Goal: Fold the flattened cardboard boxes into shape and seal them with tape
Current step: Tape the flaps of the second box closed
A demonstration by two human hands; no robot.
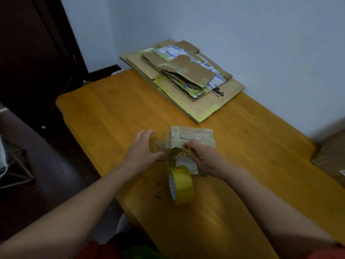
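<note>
While our right grip (201,156) pinches the tape strip (179,151) at the near edge of the small box (194,136), mid-counter (112,109), our left grip (144,146) is spread open at its 9 o'clock. Unbraced, the box may slide and the tape may wrinkle.

"UN 3481" stands printed in black on the large flattened cardboard sheet (221,96), inside a red dashed frame. The white labels (214,82) and the tape roll's (180,185) core carry print too small to read.

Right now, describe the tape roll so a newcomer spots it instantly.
On the wooden table, look just nearer than the small box. The tape roll stands on edge there. It is glossy, yellow and round, unlike the dull brown box and the cardboard stack farther back.
</note>
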